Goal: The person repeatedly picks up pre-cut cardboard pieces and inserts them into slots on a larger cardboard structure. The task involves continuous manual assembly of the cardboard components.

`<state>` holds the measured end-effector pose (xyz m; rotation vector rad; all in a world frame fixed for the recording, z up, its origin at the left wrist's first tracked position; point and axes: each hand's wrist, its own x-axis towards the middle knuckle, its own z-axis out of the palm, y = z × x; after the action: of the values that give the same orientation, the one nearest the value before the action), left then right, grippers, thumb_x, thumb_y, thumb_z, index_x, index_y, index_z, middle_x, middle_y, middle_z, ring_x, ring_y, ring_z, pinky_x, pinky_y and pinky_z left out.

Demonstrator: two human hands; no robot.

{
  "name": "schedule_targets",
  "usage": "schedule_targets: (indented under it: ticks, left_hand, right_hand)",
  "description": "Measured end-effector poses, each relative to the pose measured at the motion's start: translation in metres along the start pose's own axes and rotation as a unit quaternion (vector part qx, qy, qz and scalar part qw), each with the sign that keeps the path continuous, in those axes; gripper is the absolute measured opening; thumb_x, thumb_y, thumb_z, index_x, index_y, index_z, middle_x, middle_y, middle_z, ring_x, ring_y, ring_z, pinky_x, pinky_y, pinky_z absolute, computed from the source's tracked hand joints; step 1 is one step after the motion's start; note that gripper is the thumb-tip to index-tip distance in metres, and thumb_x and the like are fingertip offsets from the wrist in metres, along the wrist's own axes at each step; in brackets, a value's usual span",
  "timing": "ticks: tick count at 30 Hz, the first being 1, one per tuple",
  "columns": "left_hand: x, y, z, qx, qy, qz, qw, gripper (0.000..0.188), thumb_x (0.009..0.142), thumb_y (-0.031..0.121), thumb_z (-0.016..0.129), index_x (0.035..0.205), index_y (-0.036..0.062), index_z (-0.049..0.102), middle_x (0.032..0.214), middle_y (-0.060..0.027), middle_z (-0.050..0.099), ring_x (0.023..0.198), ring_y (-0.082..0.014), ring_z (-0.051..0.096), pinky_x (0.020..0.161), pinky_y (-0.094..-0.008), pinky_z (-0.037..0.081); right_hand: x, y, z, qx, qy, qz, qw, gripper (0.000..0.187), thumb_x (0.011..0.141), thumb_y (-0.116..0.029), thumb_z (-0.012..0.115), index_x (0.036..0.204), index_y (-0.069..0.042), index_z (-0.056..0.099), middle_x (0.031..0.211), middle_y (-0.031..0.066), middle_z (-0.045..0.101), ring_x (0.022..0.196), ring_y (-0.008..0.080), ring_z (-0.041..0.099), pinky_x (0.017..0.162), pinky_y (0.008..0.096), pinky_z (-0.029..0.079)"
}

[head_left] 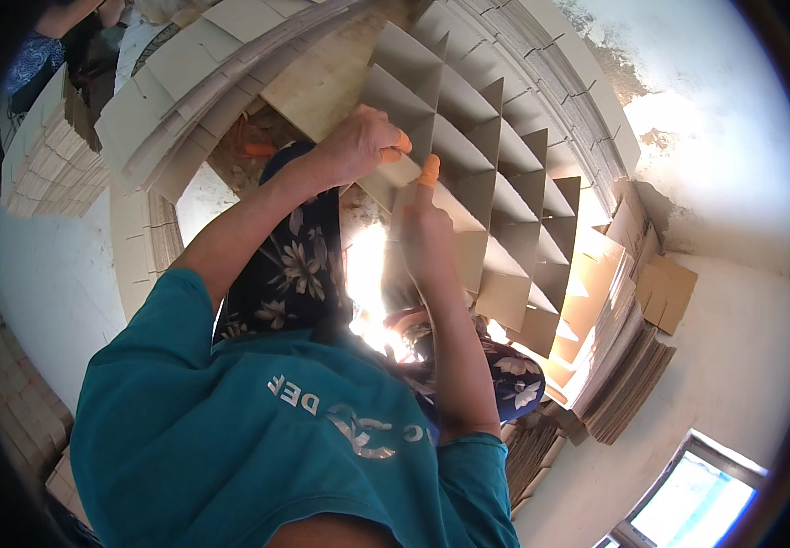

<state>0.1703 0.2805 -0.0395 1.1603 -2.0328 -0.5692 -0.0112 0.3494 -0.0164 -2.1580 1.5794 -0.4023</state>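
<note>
While cardboard grid (459, 144) lies just rightward of left grip (361, 146) and right grip (426, 233), whether either pinches it: cannot tell.

This room looks like a workshop to me, a place where people work with cardboard. The stuff is all around: a long stack (591, 114) by the wall (733, 292), another stack (171, 87) over on the left, and a brown pile (628, 384) on the right. Lots of the flat pieces have thin slits cut in them. In the middle is a big cardboard grid (457, 146) full of little boxes. The left hand (358, 146) and right hand (427, 233) are at it, with orange covers (429, 171) on some fingers. Another person (34, 64) is in the far left corner. The white wall has rough, dirty patches, and the window (692, 498) is bright.
</note>
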Motion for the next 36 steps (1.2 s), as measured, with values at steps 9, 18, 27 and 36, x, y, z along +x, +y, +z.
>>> schedule_targets:
  ticks: [9, 18, 27, 36]
  left_hand:
    - [0.007, 0.023, -0.010, 0.169, 0.019, 0.166, 0.971, 0.083, 0.062, 0.010, 0.080, 0.138, 0.0084, 0.044, 0.129, -0.0054, 0.052, 0.126, -0.0270, 0.041, 0.107, -0.0455, 0.031]
    - [0.085, 0.002, 0.019, 0.127, -0.055, 0.229, 0.964, 0.078, 0.065, 0.009, 0.076, 0.135, 0.0071, 0.042, 0.131, -0.0104, 0.050, 0.129, -0.0307, 0.038, 0.107, -0.0444, 0.032]
    - [0.101, 0.025, 0.001, 0.179, -0.088, 0.297, 0.934, 0.012, 0.069, 0.013, 0.066, 0.073, 0.0056, 0.057, 0.082, -0.0045, 0.057, 0.077, -0.0194, 0.056, 0.073, -0.0367, 0.045]
    - [0.028, 0.006, -0.149, 0.481, 0.276, 0.189, 0.811, 0.031, 0.066, 0.005, 0.065, 0.097, 0.0011, 0.064, 0.099, -0.0099, 0.063, 0.086, -0.0238, 0.059, 0.073, -0.0384, 0.047]
  right_hand:
    - [0.029, 0.085, -0.081, -0.230, 0.324, -0.034, 0.917, 0.072, 0.086, -0.036, 0.068, 0.136, 0.006, 0.038, 0.098, 0.0208, 0.062, 0.090, 0.0341, 0.060, 0.079, 0.0432, 0.048]
    - [0.014, 0.115, -0.102, -0.070, 0.051, 0.134, 0.987, 0.081, 0.078, -0.064, 0.060, 0.131, -0.004, 0.047, 0.093, 0.0207, 0.066, 0.087, 0.0369, 0.065, 0.074, 0.0406, 0.052]
    - [-0.024, 0.056, -0.101, -0.218, 0.169, -0.039, 0.960, 0.028, 0.084, -0.005, 0.066, 0.111, -0.002, 0.059, 0.081, 0.0164, 0.065, 0.070, 0.0316, 0.064, 0.057, 0.0405, 0.050]
    - [-0.088, 0.066, -0.160, -0.358, 0.284, -0.117, 0.882, 0.031, 0.088, -0.006, 0.063, 0.119, -0.003, 0.059, 0.114, 0.0156, 0.061, 0.107, 0.0314, 0.060, 0.088, 0.0404, 0.050]
